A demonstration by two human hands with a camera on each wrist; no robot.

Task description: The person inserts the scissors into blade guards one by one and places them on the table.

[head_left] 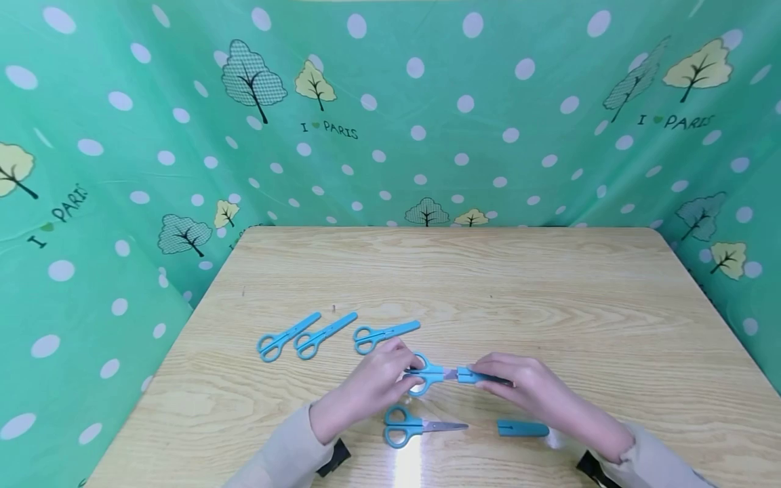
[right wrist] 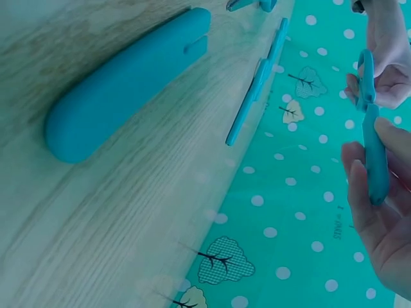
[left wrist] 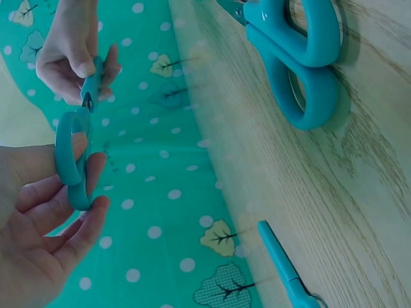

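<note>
In the head view my left hand [head_left: 379,376] grips the blue handle loops of a pair of scissors [head_left: 432,373]. My right hand [head_left: 525,381] pinches a blue blade cover [head_left: 466,375], whose slotted end meets the blades. Part of the metal still shows between handle and cover. The right wrist view has this cover [right wrist: 375,160] between thumb and fingers. Nearer the person, another pair of scissors [head_left: 407,425] lies with bare blades pointing right. A loose blue cover [head_left: 523,428] rests to its right, below the right hand.
Three covered blue scissors lie behind and left of the hands: one far left [head_left: 287,336], one beside it [head_left: 325,335], and one closer to the left hand [head_left: 386,334]. The wooden table [head_left: 525,278] meets a green dotted cloth [head_left: 439,135] at its back and sides.
</note>
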